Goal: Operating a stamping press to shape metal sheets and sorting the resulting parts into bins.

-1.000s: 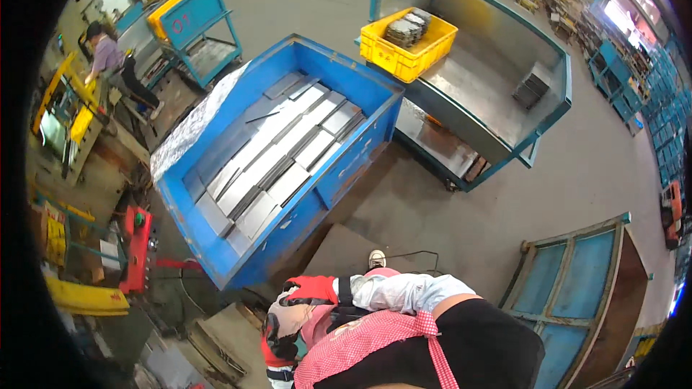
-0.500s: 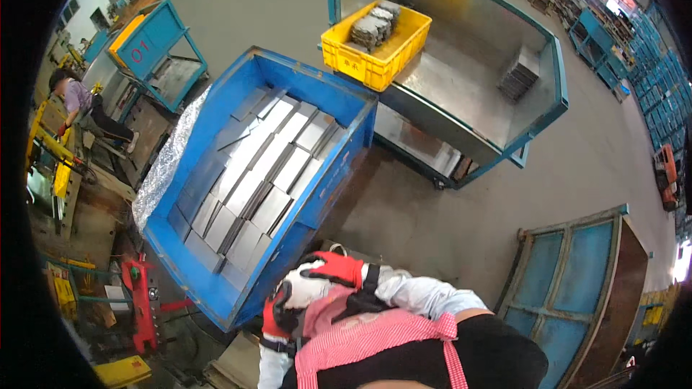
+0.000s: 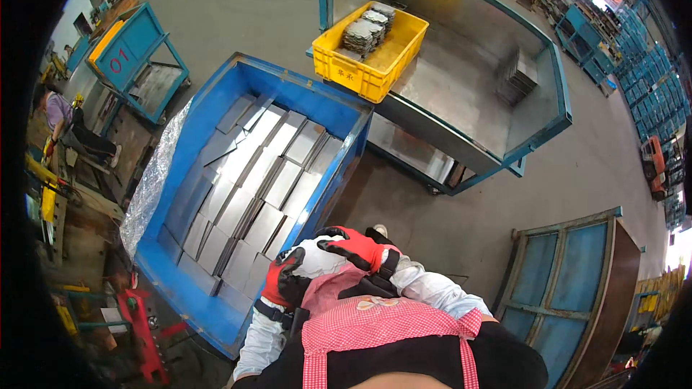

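My left hand (image 3: pixel 285 279), in a red and black work glove, curls against the near left side of a crumpled white cloth-like bundle (image 3: pixel 321 259). From the other side my right hand (image 3: pixel 355 248), gloved alike, lays its bent fingers over the bundle. Both hands are close to my body, in front of a pink checked apron (image 3: pixel 382 318). Just beyond them stands a blue bin (image 3: pixel 268 72) with rows of flat grey metal plates (image 3: pixel 249 187) inside. The fingertips and the bundle's underside are partly hidden.
A teal-framed metal cart (image 3: pixel 461 137) stands beyond the bin. It carries a yellow crate (image 3: pixel 360 75) of stacked metal pieces and another stack (image 3: pixel 517 75). A blue panelled frame (image 3: pixel 548 274) is at right, a red metal stand (image 3: pixel 144 335) at left. Someone (image 3: pixel 68 126) works at far left.
My body and view have shifted slightly, so the bin and carts sit a little farther left. Both hands have moved slightly up in the picture and stay on the white bundle.
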{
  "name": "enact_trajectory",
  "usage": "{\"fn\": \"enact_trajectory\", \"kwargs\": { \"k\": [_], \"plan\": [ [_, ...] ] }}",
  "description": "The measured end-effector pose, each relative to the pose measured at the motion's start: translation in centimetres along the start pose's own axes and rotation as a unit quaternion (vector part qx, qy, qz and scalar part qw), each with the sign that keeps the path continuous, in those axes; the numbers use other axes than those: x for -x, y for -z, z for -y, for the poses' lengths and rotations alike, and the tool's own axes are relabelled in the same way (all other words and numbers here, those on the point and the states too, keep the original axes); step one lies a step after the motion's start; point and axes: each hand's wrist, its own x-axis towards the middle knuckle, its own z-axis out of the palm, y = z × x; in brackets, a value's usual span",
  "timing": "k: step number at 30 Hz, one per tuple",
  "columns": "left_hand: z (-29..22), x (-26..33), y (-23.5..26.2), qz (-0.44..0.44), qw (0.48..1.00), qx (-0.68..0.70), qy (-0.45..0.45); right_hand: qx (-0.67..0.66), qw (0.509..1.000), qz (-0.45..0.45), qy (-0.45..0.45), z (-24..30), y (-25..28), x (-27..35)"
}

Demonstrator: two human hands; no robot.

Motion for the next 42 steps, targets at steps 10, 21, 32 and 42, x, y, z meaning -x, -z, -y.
{"fn": "enact_trajectory", "kwargs": {
  "k": [10,21,32,42],
  "plan": [
    [-1.4,-16.1,-7.4,0.025,0.997,-0.029,-0.073,-0.039,0.999,0.030,0.018,-1.1,16.0,-5.6],
    [-7.5,-34.7,-17.7,0.044,0.962,0.253,0.089,-0.033,0.992,-0.117,-0.025,1.4,35.0,-10.5],
    [-16.1,-55.3,-15.1,0.103,0.906,-0.126,-0.389,-0.052,0.983,-0.151,0.089,11.9,48.0,-23.9],
    [-16.6,-62.6,-13.2,0.040,0.868,-0.201,-0.452,0.152,0.978,-0.090,0.114,11.5,52.7,-30.3]
  ]
}}
